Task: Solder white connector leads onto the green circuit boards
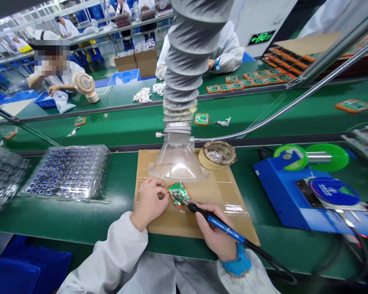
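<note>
A green circuit board (178,193) with an orange edge lies on a brown cardboard sheet (162,224). My right hand (216,230) grips a blue and black soldering iron (225,229), whose metal tip reaches over the board. At the board's left edge my left hand (151,201) has thumb and fingertips pinched together on what looks like a thin reddish wire. Right above the board hangs a clear funnel-shaped hood (178,159) on a grey ribbed hose (184,61). A round tin (217,156) with silvery bits inside stands at the sheet's back right.
Clear trays of parts (67,171) are stacked at left. On the right stands a blue machine (282,196) with green reels. Beyond, a green belt (135,126) carries boards; people in white coats sit behind it. A flexible metal tube (282,104) crosses the right side.
</note>
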`<state>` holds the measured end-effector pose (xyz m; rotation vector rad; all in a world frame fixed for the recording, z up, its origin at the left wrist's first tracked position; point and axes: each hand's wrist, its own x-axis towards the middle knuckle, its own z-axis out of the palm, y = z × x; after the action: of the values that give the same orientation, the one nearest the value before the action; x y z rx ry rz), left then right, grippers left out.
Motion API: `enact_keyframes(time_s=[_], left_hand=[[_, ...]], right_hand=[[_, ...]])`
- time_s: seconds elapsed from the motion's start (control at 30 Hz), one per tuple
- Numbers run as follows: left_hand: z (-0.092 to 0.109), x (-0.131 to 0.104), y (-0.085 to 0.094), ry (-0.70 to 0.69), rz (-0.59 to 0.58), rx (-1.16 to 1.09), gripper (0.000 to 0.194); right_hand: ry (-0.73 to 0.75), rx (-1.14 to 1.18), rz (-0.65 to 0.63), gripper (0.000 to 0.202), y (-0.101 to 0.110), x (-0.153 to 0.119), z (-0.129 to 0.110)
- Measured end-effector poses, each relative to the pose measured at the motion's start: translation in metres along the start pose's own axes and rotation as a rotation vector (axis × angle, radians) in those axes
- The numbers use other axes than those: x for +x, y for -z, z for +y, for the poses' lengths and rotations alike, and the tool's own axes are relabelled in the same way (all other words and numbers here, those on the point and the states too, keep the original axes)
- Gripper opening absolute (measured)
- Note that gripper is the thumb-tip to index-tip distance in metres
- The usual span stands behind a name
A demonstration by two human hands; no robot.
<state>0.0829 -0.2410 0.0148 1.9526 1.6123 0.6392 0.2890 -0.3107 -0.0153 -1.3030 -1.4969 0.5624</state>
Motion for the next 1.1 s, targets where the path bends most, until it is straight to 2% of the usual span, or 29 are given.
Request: enact_keyframes(time_s=[0.77,0.93,1.1], left_hand=[[0.002,0.000,0.000,0.005,-0.003,0.017,0.022],[0.000,0.000,-0.002,-0.003,0.010,0.015,0.023],[0.000,0.000,-0.001,0.004,0.007,0.002,0.023]], right_hand=[[-0.011,0.017,0.010,0.005,0.001,0.002,-0.003],[-0.101,0.043,0.154,0.008,0.009,0.001,0.005],[-0.183,0.051,0.393,0.018,0.030,0.018,0.015]])
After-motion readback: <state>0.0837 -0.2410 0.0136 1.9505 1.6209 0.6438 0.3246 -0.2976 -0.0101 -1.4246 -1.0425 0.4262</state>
